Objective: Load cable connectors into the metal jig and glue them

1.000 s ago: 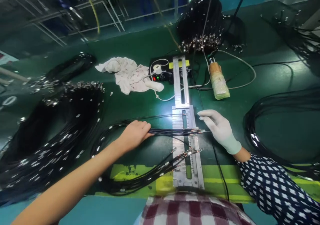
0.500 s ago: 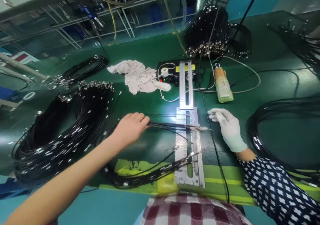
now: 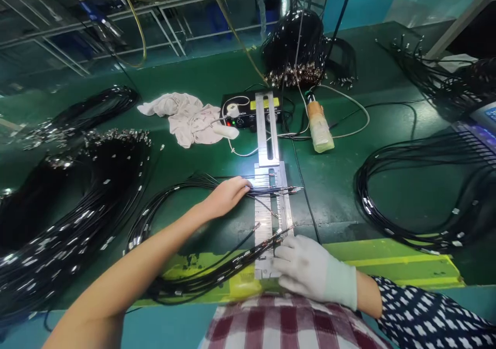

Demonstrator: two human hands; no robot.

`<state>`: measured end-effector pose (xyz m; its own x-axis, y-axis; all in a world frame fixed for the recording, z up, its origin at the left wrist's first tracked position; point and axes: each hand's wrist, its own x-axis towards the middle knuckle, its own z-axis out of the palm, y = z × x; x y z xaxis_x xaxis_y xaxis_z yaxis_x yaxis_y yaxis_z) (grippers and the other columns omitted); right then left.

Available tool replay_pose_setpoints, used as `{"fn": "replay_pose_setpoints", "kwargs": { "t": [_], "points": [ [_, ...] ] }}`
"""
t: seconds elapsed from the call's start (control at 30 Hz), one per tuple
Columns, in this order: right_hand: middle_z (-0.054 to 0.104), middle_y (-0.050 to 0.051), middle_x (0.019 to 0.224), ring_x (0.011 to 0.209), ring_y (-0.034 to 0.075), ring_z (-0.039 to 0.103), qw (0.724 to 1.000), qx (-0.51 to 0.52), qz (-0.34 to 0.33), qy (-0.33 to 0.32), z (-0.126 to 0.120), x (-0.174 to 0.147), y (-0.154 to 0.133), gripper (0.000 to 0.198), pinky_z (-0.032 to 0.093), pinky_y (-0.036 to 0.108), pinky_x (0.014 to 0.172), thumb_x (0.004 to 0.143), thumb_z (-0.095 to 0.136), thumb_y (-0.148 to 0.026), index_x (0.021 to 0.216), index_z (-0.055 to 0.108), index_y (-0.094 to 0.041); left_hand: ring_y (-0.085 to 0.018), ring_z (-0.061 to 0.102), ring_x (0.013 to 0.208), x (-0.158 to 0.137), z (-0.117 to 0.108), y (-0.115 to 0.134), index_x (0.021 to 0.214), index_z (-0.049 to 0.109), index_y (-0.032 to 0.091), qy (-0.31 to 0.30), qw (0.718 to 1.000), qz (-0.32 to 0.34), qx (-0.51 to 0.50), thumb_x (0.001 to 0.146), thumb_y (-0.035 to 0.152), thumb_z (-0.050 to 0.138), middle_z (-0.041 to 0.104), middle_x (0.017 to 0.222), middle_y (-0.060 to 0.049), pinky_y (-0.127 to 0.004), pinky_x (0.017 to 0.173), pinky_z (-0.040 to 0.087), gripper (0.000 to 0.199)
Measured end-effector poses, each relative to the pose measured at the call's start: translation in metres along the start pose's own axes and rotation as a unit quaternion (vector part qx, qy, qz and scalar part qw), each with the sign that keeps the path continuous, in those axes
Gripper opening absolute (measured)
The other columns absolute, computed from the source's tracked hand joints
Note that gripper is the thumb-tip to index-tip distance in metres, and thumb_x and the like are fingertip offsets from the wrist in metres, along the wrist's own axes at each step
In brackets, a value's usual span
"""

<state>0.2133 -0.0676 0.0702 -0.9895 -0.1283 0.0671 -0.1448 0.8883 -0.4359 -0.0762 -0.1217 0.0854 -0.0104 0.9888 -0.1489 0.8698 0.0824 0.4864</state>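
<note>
My left hand (image 3: pixel 227 196) grips the cables (image 3: pixel 282 190) firmly, their ends across the plate (image 3: pixel 263 216); my right hand (image 3: pixel 304 267), loosely curled, is at the plate's near end, its hold unclear. I'm probably bunching them; the next move calls for a steady left grip.

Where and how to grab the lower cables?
I'd wrap the lower cables just left of the jig, coming from above. Most strands lie close together there along the bench, while the tips are staggered across the jig, beside the right hand. The left hand is on the upper cables.
</note>
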Motion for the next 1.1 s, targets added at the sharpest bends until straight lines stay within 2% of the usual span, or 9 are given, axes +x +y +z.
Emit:
{"fn": "replay_pose_setpoints", "kwargs": {
  "t": [0.23, 0.33, 0.43, 0.5, 0.6, 0.77, 0.83, 0.97, 1.1],
  "points": [
    [0.067, 0.003, 0.090, 0.081, 0.021, 0.053, 0.999, 0.019, -0.039, 0.014, -0.018, -0.027, 0.010, 0.013, 0.039, 0.035, 0.068, 0.097, 0.053, -0.030, 0.095, 0.062, -0.022, -0.016, 0.060, 0.074, -0.003, 0.004, -0.001, 0.084, 0.061, 0.017, -0.018, 0.997, -0.018, -0.077, 0.097, 0.039, 0.046, 0.065, 0.079, -0.002, -0.027, 0.067, 0.047, 0.029],
    [0.070, 0.003, 0.088, 0.077, 0.019, 0.058, 0.995, 0.053, -0.049, 0.070, -0.035, -0.030, 0.023, 0.019, 0.043, 0.035, 0.066, 0.100, 0.049, -0.029, 0.095, 0.065, -0.022, -0.014, 0.056, 0.065, -0.008, 0.001, -0.001, 0.080, 0.061, 0.017, -0.020, 0.994, -0.034, -0.100, 0.094, 0.039, 0.050, 0.061, 0.071, 0.000, -0.024, 0.059, 0.043, 0.028],
    [0.072, 0.003, 0.096, 0.082, 0.019, 0.064, 0.973, 0.086, 0.028, 0.215, -0.048, -0.016, 0.047, 0.019, 0.050, 0.036, 0.074, 0.100, 0.049, -0.027, 0.098, 0.067, -0.025, -0.016, 0.057, 0.076, -0.009, -0.001, -0.007, 0.080, 0.060, 0.017, 0.036, 0.997, -0.036, -0.063, 0.096, 0.034, 0.048, 0.062, 0.080, -0.002, -0.028, 0.071, 0.045, 0.026],
    [0.071, 0.006, 0.110, 0.099, 0.023, 0.064, 0.956, 0.078, 0.120, 0.255, -0.050, -0.003, 0.062, 0.019, 0.053, 0.043, 0.087, 0.099, 0.052, -0.028, 0.111, 0.066, -0.024, -0.018, 0.056, 0.081, -0.008, 0.000, -0.010, 0.080, 0.059, 0.017, 0.066, 0.997, -0.031, -0.031, 0.097, 0.031, 0.047, 0.061, 0.082, -0.003, -0.031, 0.076, 0.045, 0.025],
    [0.070, 0.011, 0.114, 0.104, 0.028, 0.063, 0.965, 0.079, 0.161, 0.191, -0.040, 0.010, 0.066, 0.027, 0.053, 0.050, 0.088, 0.098, 0.053, -0.029, 0.122, 0.064, -0.020, -0.019, 0.055, 0.084, -0.007, 0.008, -0.009, 0.090, 0.060, 0.018, 0.079, 0.997, -0.018, -0.003, 0.097, 0.026, 0.047, 0.061, 0.086, -0.004, -0.032, 0.078, 0.046, 0.017],
    [0.074, 0.003, 0.091, 0.081, 0.019, 0.067, 0.974, 0.180, 0.012, 0.134, -0.034, 0.013, 0.060, 0.016, 0.054, 0.037, 0.076, 0.097, 0.059, -0.031, 0.101, 0.072, -0.023, -0.019, 0.055, 0.085, 0.001, 0.021, 0.001, 0.100, 0.059, 0.017, 0.084, 0.996, 0.033, -0.008, 0.097, 0.022, 0.050, 0.060, 0.090, -0.005, -0.031, 0.076, 0.047, 0.011],
    [0.075, 0.001, 0.098, 0.088, 0.019, 0.068, 0.962, 0.197, 0.077, 0.172, -0.041, 0.015, 0.077, 0.016, 0.054, 0.036, 0.081, 0.098, 0.059, -0.031, 0.102, 0.072, -0.025, -0.017, 0.056, 0.083, 0.005, 0.023, 0.001, 0.096, 0.060, 0.017, 0.099, 0.993, 0.051, -0.039, 0.097, 0.020, 0.049, 0.060, 0.087, -0.004, -0.028, 0.074, 0.047, 0.012],
    [0.074, 0.002, 0.104, 0.097, 0.021, 0.068, 0.902, 0.188, 0.285, 0.263, -0.050, 0.028, 0.127, 0.020, 0.053, 0.037, 0.089, 0.099, 0.052, -0.029, 0.100, 0.071, -0.024, -0.013, 0.057, 0.075, 0.013, 0.024, -0.001, 0.098, 0.065, 0.018, 0.149, 0.985, 0.065, -0.055, 0.097, 0.021, 0.051, 0.061, 0.081, -0.002, -0.023, 0.066, 0.047, 0.014],
    [0.073, 0.001, 0.102, 0.095, 0.021, 0.067, 0.903, 0.187, 0.285, 0.260, -0.048, 0.035, 0.144, 0.021, 0.052, 0.036, 0.086, 0.098, 0.051, -0.028, 0.100, 0.071, -0.024, -0.012, 0.056, 0.070, 0.021, 0.023, -0.004, 0.106, 0.068, 0.019, 0.148, 0.983, 0.110, -0.012, 0.099, 0.020, 0.048, 0.059, 0.077, -0.001, -0.021, 0.062, 0.045, 0.022]
  ]
}}
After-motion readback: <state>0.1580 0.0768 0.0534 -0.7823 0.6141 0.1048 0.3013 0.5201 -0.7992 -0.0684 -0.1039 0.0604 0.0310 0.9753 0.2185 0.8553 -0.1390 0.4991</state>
